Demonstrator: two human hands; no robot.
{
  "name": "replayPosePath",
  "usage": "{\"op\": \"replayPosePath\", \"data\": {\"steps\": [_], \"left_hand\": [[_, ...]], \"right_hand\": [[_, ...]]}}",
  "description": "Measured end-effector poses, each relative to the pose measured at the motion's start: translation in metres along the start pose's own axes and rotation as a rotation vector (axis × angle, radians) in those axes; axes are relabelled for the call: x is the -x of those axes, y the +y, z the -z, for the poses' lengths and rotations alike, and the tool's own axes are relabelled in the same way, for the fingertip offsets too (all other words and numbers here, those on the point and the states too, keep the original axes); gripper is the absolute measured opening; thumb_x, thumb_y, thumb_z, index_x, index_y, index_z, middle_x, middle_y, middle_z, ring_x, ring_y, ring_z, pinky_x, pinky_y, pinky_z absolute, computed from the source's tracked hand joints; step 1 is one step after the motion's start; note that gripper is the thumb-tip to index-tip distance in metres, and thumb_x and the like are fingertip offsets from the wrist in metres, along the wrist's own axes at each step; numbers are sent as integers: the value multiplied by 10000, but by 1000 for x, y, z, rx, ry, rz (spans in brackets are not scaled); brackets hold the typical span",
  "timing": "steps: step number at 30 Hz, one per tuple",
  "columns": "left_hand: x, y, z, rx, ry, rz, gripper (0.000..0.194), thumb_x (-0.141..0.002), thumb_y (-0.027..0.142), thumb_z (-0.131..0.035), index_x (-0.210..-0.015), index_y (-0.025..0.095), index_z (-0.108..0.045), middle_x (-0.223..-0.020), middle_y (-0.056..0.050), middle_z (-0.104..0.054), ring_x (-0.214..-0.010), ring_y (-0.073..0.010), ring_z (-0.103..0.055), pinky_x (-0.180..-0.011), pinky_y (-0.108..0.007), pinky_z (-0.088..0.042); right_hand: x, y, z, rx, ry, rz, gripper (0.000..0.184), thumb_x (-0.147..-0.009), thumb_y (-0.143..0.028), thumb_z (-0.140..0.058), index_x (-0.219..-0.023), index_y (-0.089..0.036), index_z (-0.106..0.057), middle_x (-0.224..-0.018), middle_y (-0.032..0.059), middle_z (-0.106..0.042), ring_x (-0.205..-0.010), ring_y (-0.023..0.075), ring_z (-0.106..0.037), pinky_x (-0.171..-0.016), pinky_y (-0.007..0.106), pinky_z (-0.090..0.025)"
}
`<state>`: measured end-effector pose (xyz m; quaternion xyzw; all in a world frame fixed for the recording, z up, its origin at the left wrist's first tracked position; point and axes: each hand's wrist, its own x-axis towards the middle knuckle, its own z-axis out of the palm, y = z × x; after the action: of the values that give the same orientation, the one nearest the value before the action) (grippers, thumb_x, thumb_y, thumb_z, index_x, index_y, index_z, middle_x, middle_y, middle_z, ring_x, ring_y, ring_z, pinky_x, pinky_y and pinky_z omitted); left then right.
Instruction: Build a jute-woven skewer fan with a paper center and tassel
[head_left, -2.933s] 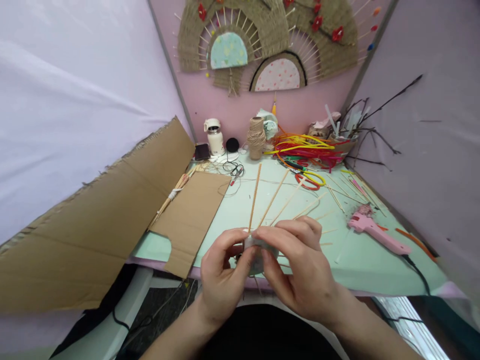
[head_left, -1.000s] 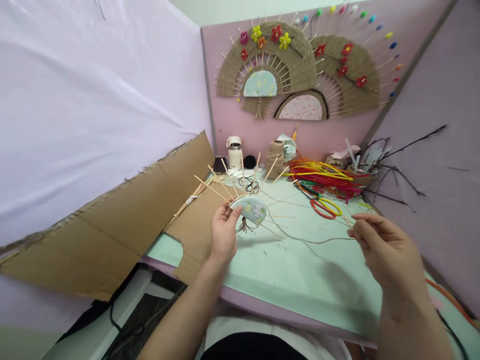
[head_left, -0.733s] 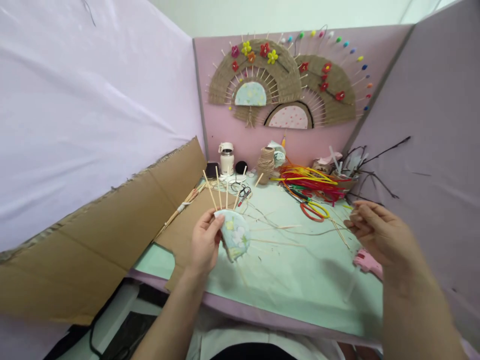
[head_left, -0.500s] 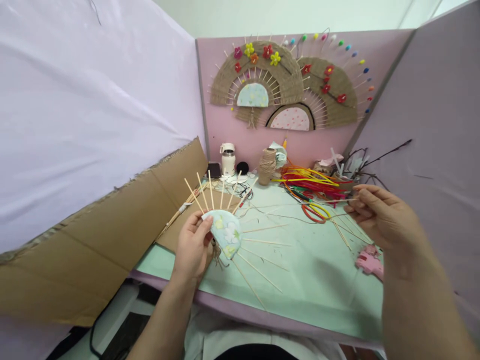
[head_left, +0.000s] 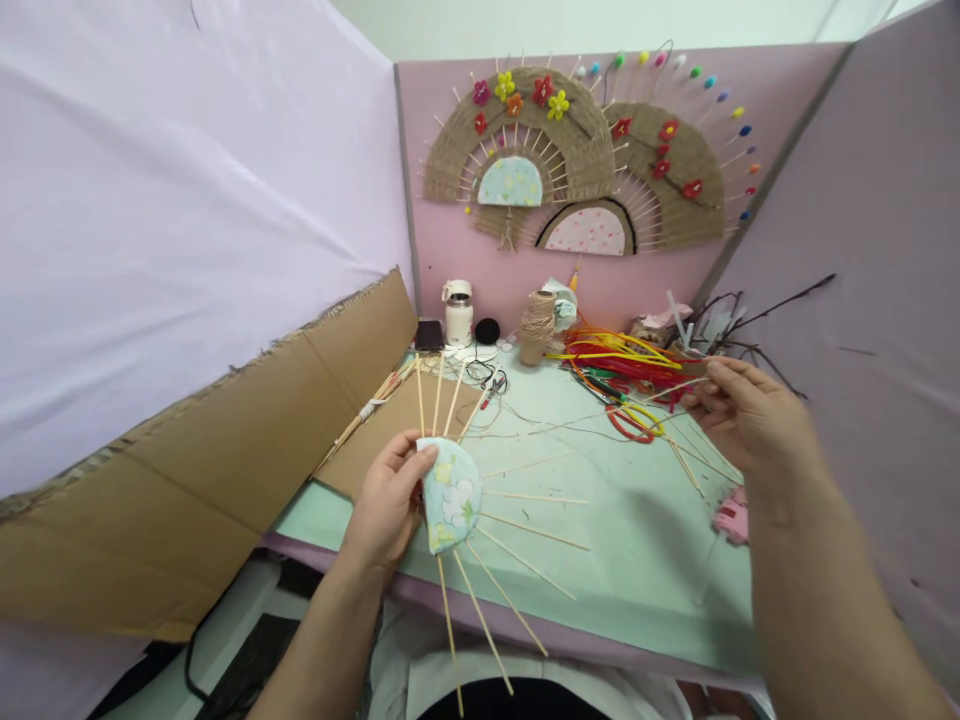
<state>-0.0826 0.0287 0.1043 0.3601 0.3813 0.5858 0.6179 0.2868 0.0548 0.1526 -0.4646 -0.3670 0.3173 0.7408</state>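
Observation:
My left hand (head_left: 390, 500) grips a half-round fan base (head_left: 453, 495) covered in pale blue floral cloth, thumb on its front face. Thin wooden sticks (head_left: 534, 516) radiate from its curved edge, some upward, some to the right and some down toward my lap. The straight edge faces left. My right hand (head_left: 739, 410) is raised at the right, fingers pinched on a thin length of twine (head_left: 585, 421). The twine runs leftward from those fingers to the sticks of the fan base; where it meets them is hard to make out.
Red-handled scissors (head_left: 628, 424), pipe cleaners (head_left: 630, 352) and a twine spool (head_left: 537, 328) lie toward the back. A pink glue gun (head_left: 732, 516) is at the right. Cardboard (head_left: 352, 440) and a bundle of sticks (head_left: 367, 408) sit left, beside a white bottle (head_left: 458, 314). Two finished fans (head_left: 592, 150) hang behind.
The fan base has turned clockwise in my left hand, its sticks swinging lower. My right hand stays at the right, still pinching the twine. The view has shifted slightly.

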Motion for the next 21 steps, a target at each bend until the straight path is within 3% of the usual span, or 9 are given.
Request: {"op": "replayPosePath", "data": {"steps": [7, 15, 18, 21], "left_hand": [[1, 0, -2, -199, -87, 63, 329, -718, 363, -796, -960, 199, -646, -766, 10, -660, -608, -113, -603, -539, -197, -461], [2, 0, 0, -162, -80, 76, 335, -712, 356, -800, -962, 191, -650, -768, 11, -654, -634, -114, -604, -561, -201, -476], [2, -1, -3, -185, -58, 9, 333, -715, 357, -798, -957, 185, -647, -738, 14, -654, -625, -115, -606, -567, -204, -487], [2, 4, -9, -244, 3, -169, 305, -733, 359, -783, -940, 178, -649, -768, -1, -688, -654, -123, -633, -587, -206, -507]], "right_hand": [[-4, -16, -9, -94, 106, 5, 173, -708, -141, -786, -723, -192, -622, -445, -73, -499, -427, 58, -400, -558, 276, -461], [-1, -28, -8, -127, 84, 134, 115, -742, -86, -699, -749, -170, -620, -474, -71, -516, -429, 55, -388, -534, 222, -462], [13, -41, -8, -135, 51, 205, 172, -663, -154, -787, -751, -173, -640, -453, -74, -499, -436, 64, -383, -520, 230, -459], [41, -58, -7, -89, 27, 341, 263, -563, -217, -867, -732, -192, -668, -425, -78, -459, -448, 84, -380, -537, 267, -483]]}}
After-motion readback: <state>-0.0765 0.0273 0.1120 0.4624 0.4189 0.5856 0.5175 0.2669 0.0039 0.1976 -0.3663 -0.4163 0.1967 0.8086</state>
